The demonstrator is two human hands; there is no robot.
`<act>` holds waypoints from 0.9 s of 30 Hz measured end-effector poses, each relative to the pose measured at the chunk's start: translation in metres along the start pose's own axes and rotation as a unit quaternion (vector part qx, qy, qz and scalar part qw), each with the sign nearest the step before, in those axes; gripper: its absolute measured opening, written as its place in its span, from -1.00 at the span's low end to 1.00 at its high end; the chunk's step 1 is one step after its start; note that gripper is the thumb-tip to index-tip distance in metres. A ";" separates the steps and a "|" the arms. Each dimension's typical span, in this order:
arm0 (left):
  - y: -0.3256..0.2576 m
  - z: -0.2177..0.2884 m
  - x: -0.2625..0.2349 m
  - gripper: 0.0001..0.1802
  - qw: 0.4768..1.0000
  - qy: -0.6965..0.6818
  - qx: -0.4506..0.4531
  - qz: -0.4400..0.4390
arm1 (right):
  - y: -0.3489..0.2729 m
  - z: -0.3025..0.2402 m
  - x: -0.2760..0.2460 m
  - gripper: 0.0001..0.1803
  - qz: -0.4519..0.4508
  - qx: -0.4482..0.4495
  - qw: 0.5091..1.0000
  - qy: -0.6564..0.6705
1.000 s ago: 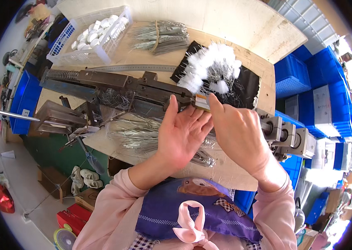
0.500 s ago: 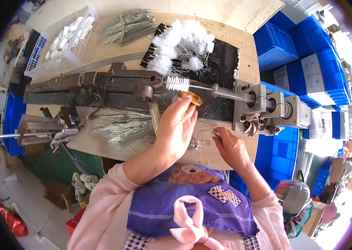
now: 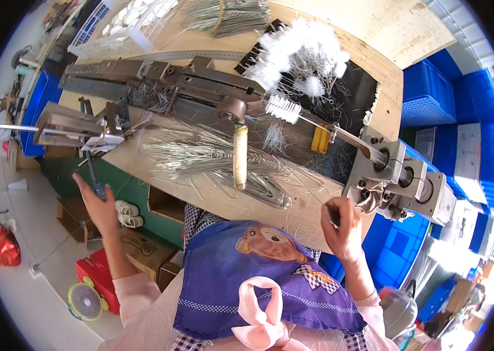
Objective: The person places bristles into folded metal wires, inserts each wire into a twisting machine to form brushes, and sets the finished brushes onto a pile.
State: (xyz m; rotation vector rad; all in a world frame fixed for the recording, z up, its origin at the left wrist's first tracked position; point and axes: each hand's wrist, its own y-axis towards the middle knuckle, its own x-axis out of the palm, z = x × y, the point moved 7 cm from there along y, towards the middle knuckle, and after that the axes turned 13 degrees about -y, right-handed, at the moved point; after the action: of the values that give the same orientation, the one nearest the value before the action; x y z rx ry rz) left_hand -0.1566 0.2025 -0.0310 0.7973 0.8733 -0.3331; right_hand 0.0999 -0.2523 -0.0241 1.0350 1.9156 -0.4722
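My left hand (image 3: 96,205) is out to the left, past the bench edge, with fingers stretched and nothing in them. It is close beside a thin lever with a blue-grey end (image 3: 99,188). My right hand (image 3: 342,227) is curled closed over the front edge of the bench, just left of the machine's bearing blocks (image 3: 387,157); what its fingers pinch is too small to make out. A white bristle brush (image 3: 283,109) on a twisted wire stem spans from the dark clamp (image 3: 218,85) to the spindle (image 3: 355,140). Below the stem lies a yellow piece (image 3: 320,139).
A bundle of bent wires (image 3: 200,155) lies behind a pale upright handle (image 3: 240,158). White brushes (image 3: 302,55) are heaped on a black sheet at the back. A tied wire bundle (image 3: 226,16), a basket of white discs (image 3: 112,44) and blue crates (image 3: 428,93) surround the bench.
My left hand has left the yellow piece by the brush and swung far left, beyond the bench. My right hand has moved slightly right and down. The view has shifted.
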 end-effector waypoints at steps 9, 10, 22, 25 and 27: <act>-0.021 -0.029 -0.002 -0.17 0.953 0.025 -0.299 -0.042 | -0.031 0.030 -0.085 -0.93 0.291 0.099 0.917 0.254; -0.019 0.002 0.004 -0.18 0.981 0.101 -0.163 -0.016 | -0.026 0.025 -0.091 -0.90 0.275 0.039 0.928 0.248; -0.023 0.270 0.064 -0.71 0.624 -0.564 0.004 -0.541 | 0.083 -0.099 -0.081 -0.80 0.109 -0.102 0.989 0.018; -0.024 0.250 0.093 -0.72 0.682 -0.605 -0.005 -0.411 | 0.099 -0.080 -0.080 -0.80 0.133 -0.086 0.985 -0.064; -0.032 0.271 0.090 -0.71 0.664 -0.651 0.022 -0.369 | 0.110 -0.094 -0.070 -0.77 0.126 -0.161 0.965 -0.163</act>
State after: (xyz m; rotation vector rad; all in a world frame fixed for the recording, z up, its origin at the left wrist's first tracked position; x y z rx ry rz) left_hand 0.0304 -0.0149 -0.0129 0.0301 -0.2747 -1.4409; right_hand 0.1584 -0.1600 0.0938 0.9065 1.4830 -0.1634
